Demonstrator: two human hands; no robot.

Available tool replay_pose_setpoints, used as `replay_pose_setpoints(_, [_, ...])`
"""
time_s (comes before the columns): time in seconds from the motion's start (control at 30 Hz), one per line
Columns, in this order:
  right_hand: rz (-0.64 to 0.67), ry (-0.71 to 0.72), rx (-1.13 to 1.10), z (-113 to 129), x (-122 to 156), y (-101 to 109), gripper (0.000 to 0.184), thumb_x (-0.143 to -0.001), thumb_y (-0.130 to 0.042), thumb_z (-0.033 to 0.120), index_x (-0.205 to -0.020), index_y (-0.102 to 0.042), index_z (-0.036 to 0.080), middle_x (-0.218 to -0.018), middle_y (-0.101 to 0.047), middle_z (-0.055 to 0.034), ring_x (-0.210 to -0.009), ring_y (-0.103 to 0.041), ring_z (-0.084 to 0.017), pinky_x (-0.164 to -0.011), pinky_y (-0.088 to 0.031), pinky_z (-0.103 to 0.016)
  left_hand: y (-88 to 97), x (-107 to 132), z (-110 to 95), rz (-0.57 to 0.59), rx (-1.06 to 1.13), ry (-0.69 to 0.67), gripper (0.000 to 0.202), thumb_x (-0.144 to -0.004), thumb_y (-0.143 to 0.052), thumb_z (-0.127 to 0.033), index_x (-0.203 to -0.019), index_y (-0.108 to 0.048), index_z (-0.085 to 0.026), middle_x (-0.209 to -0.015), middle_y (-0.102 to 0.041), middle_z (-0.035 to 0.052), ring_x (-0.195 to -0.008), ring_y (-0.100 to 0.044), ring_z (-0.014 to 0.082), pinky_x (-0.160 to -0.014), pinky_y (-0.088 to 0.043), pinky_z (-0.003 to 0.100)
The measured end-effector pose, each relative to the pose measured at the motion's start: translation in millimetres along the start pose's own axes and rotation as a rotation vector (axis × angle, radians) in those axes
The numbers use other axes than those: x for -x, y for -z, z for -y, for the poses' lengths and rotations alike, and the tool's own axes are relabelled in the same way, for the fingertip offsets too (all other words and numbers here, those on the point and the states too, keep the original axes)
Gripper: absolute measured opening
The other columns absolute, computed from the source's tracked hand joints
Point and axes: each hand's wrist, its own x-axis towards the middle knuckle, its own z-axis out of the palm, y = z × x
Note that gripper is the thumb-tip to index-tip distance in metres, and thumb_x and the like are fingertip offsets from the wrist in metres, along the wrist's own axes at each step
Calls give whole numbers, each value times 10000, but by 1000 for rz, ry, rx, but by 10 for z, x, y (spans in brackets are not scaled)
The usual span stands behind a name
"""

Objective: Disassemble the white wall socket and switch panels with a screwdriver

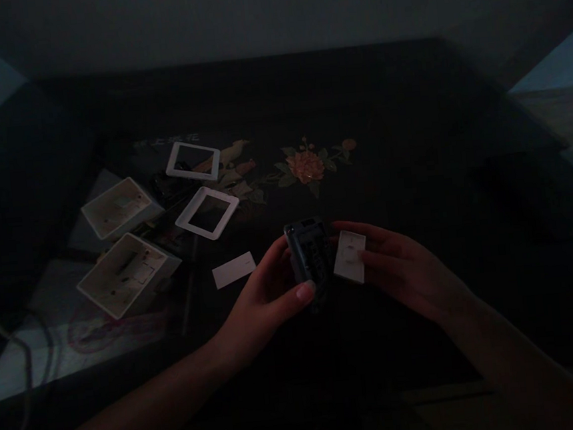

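The scene is very dim. My left hand (268, 297) is closed around a dark plastic switch body (310, 256), thumb across its front, holding it just above the dark table (414, 184). My right hand (401, 268) pinches a small white rocker piece (350, 256) right beside the switch body's right edge. Both hands meet near the table's middle front.
A loose white rectangular piece (234, 270) lies left of my hands. Two white frames (207, 212) (193, 161) and two white back boxes (128, 272) (118, 206) sit at the left. A flower pattern (307, 165) marks the tabletop. Cables (12, 353) hang at far left.
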Motion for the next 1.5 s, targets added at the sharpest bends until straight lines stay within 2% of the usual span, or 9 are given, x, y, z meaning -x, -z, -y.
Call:
replay_pose_setpoints(0.17, [31, 16, -1, 49, 27, 17, 369, -866, -731, 214, -1221, -699, 309, -1314, -702, -16, -1066, -701, -149, -868, -582, -250, 6, 22, -2, -21, 26, 27, 523, -832, -775, -410, -1323, -599, -360, -1446, -586, 2, -1402, -462, 283, -1142, -401, 385])
replay_pose_setpoints(0.3, [11, 23, 2, 100, 45, 23, 351, -895, -691, 206, -1224, -696, 327, -1350, -680, 4, -1095, -698, -160, -857, -600, -254, 3, 21, -11, -38, 61, 50, 524, -828, -778, -412, -1319, -602, -361, -1405, -615, 8, -1375, -493, 297, -1122, -420, 399])
replay_pose_setpoints(0.5, [-121, 52, 14, 132, 32, 4, 343, -844, -747, 280, -1179, -723, 348, -1253, -735, -3, -866, -733, -133, -657, -617, -191, -40, 30, 14, -38, 81, 98, 558, -809, -791, -411, -1325, -603, -311, -1428, -601, 51, -1359, -509, 320, -1116, -428, 429])
replay_pose_setpoints(0.7, [-224, 65, 41, 107, -14, 31, 322, -735, -834, 367, -1045, -780, 303, -1127, -773, -30, -645, -659, -104, -448, -527, -152, -50, 46, 45, -41, 109, 122, 561, -800, -802, -406, -1319, -609, -319, -1458, -575, 47, -1381, -488, 304, -1134, -406, 420])
replay_pose_setpoints(0.93, [-222, 4, 82, 54, -32, 71, 204, -758, -797, 406, -867, -732, 246, -788, -756, -23, -638, -672, -146, -443, -501, -205, -46, 32, 18, -46, 82, 91, 569, -795, -799, -410, -1322, -613, -302, -1373, -630, 66, -1303, -549, 317, -1107, -426, 437])
replay_pose_setpoints(1.07, [-209, -56, -9, 46, -4, -16, 175, -832, -708, 397, -930, -701, 252, -864, -791, -45, -710, -734, -191, -474, -513, -233, -27, 36, 28, -39, 75, 113, 546, -818, -780, -409, -1328, -608, -317, -1321, -657, 59, -1249, -585, 293, -1087, -440, 419])
replay_pose_setpoints(1.2, [-151, -50, -34, 54, 28, -52, 178, -884, -647, 425, -891, -687, 251, -963, -798, -60, -759, -752, -203, -475, -499, -233, -21, 32, 31, -54, 73, 107, 527, -819, -776, -423, -1309, -618, -313, -1266, -683, 52, -1238, -594, 293, -1079, -445, 417])
replay_pose_setpoints(1.4, [-127, -40, 18, 58, 18, -39, 253, -813, -737, 436, -737, -611, 231, -806, -770, -34, -522, -608, -120, -417, -418, -207, -49, 29, 8, -67, 69, 114, 578, -789, -801, -427, -1320, -608, -307, -1287, -677, 62, -1277, -568, 317, -1089, -435, 434])
replay_pose_setpoints(1.5, [-155, -25, 22, 70, 21, -57, 232, -783, -780, 380, -747, -605, 232, -824, -762, -24, -575, -602, -116, -482, -447, -209, -46, 21, 5, -48, 69, 107, 571, -798, -796, -416, -1324, -604, -303, -1332, -654, 70, -1261, -581, 313, -1083, -443, 431])
